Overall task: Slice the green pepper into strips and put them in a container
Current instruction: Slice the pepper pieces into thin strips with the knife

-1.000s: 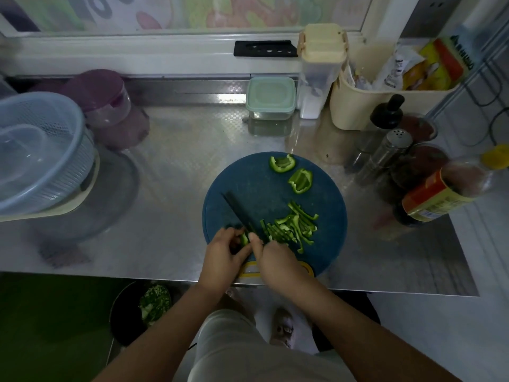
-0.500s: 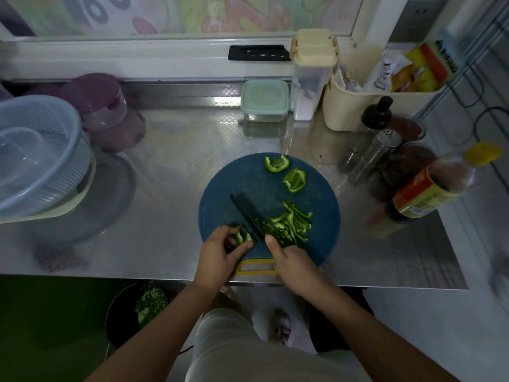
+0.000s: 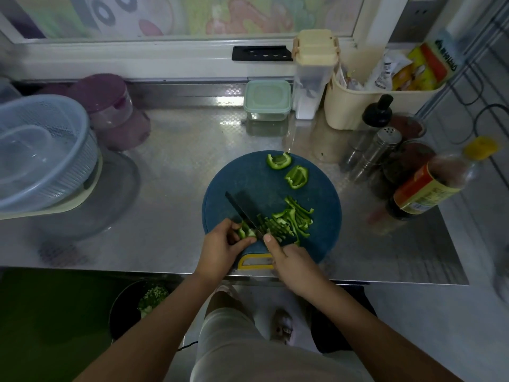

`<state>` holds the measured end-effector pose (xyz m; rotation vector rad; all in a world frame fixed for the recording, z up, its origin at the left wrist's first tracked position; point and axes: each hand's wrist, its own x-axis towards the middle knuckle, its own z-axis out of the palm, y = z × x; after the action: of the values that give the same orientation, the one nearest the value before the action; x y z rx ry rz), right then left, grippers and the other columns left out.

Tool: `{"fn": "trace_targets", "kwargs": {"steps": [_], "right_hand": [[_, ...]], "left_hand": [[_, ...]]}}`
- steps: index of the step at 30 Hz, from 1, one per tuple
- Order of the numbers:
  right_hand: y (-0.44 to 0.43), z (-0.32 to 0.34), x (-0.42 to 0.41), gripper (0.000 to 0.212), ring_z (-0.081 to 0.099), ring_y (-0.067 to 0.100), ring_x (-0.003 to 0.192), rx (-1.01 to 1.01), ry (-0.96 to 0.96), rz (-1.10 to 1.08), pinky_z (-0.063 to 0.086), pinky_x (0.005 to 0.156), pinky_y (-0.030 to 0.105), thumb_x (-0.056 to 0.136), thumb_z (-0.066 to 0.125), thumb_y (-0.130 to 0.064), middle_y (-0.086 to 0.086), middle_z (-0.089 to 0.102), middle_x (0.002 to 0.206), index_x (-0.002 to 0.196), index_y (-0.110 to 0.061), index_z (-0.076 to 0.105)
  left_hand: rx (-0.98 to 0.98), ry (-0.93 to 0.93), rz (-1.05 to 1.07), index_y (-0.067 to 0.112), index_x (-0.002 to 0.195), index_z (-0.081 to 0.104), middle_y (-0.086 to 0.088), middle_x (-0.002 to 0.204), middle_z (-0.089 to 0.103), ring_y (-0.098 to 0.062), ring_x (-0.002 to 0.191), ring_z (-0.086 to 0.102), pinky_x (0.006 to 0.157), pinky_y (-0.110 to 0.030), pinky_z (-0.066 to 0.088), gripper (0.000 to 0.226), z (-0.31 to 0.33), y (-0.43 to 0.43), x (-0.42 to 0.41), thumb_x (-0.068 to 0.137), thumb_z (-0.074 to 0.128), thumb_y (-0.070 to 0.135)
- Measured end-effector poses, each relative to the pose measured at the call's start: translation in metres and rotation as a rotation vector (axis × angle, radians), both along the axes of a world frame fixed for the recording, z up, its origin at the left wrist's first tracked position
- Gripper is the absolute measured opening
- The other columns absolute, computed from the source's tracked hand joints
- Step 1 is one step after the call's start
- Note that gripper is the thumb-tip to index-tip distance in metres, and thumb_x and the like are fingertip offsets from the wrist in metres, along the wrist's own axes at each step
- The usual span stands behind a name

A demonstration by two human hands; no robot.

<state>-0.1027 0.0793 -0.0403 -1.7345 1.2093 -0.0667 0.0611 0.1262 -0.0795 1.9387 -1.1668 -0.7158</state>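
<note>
A round dark-blue cutting board [image 3: 256, 180] lies on the steel counter. My left hand [image 3: 220, 249] pinches a small piece of green pepper [image 3: 246, 231] at the board's near edge. My right hand [image 3: 296, 264] grips a dark knife [image 3: 242, 212], forefinger along the blade, which rests against that piece. A pile of cut strips [image 3: 289, 220] lies to the right of the blade. Two larger pepper pieces [image 3: 278, 161] [image 3: 297, 176] sit at the board's far side. A lidded pale-green container [image 3: 267, 100] stands at the back.
A blue colander in a bowl [image 3: 41, 150] and purple-lidded jars [image 3: 110, 106] stand at the left. Bottles, a shaker [image 3: 377, 153] and a cream caddy [image 3: 358, 106] crowd the right. A pot with greens [image 3: 137, 307] sits below the counter edge.
The knife blade rose from the pepper piece, then came down again beside my left fingers. The strip pile has grown slightly.
</note>
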Motion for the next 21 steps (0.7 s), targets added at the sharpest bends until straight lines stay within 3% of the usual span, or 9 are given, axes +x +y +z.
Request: {"fn": "trace_targets", "kwargs": {"steps": [4,7,10,14,18,21], "right_hand": [[0.004,-0.004,0.000,0.068,0.060,0.030,0.072,-0.110,0.053,0.051,0.045,0.069,0.038,0.096,0.022,-0.057,0.013,0.058,0.064,0.055,-0.010,0.050],[0.009,-0.011,0.000,0.078,0.063,0.028,0.074,-0.212,0.106,0.076,0.049,0.070,0.038,0.094,0.018,-0.060,0.014,0.066,0.073,0.072,-0.003,0.066],[0.014,-0.019,0.002,0.090,0.060,0.025,0.068,-0.276,0.130,0.129,0.043,0.060,0.034,0.085,0.002,-0.070,0.008,0.060,0.065,0.074,-0.006,0.064],[0.018,-0.022,0.003,0.109,0.051,0.023,0.059,-0.285,0.149,0.125,0.036,0.057,0.033,0.069,-0.024,-0.077,0.003,0.051,0.061,0.084,-0.011,0.063],[0.017,-0.023,0.002,0.100,0.052,0.025,0.062,-0.213,0.150,0.078,0.039,0.059,0.033,0.077,-0.017,-0.074,0.005,0.051,0.064,0.085,-0.010,0.060],[0.016,-0.030,0.000,0.126,0.044,0.020,0.056,-0.220,0.150,0.111,0.029,0.055,0.033,0.054,-0.039,-0.079,0.002,0.048,0.059,0.086,-0.012,0.063]], "left_hand": [[0.001,-0.011,-0.016,0.017,0.086,0.054,0.000,0.070,0.059,-0.009,0.062,0.055,0.055,-0.016,0.043,0.031,0.001,0.000,0.001,0.071,0.079,0.029],[0.018,-0.019,-0.012,0.015,0.086,0.054,-0.004,0.073,0.062,-0.014,0.065,0.058,0.058,-0.018,0.044,0.031,0.002,0.000,0.002,0.071,0.079,0.026],[0.031,-0.034,-0.015,0.012,0.088,0.055,-0.005,0.074,0.063,-0.017,0.068,0.060,0.061,-0.025,0.047,0.028,0.001,0.000,0.002,0.074,0.077,0.022],[0.024,-0.039,-0.026,0.010,0.089,0.056,-0.005,0.074,0.062,-0.020,0.069,0.060,0.063,-0.033,0.049,0.026,-0.001,0.001,0.001,0.075,0.076,0.020],[0.019,-0.042,-0.032,0.012,0.087,0.055,-0.006,0.074,0.061,-0.020,0.069,0.059,0.063,-0.033,0.048,0.025,0.000,0.002,0.000,0.075,0.076,0.020],[0.012,-0.026,-0.029,0.012,0.086,0.055,-0.006,0.074,0.061,-0.021,0.069,0.059,0.063,-0.036,0.049,0.025,0.001,0.002,-0.001,0.075,0.076,0.019]]}}
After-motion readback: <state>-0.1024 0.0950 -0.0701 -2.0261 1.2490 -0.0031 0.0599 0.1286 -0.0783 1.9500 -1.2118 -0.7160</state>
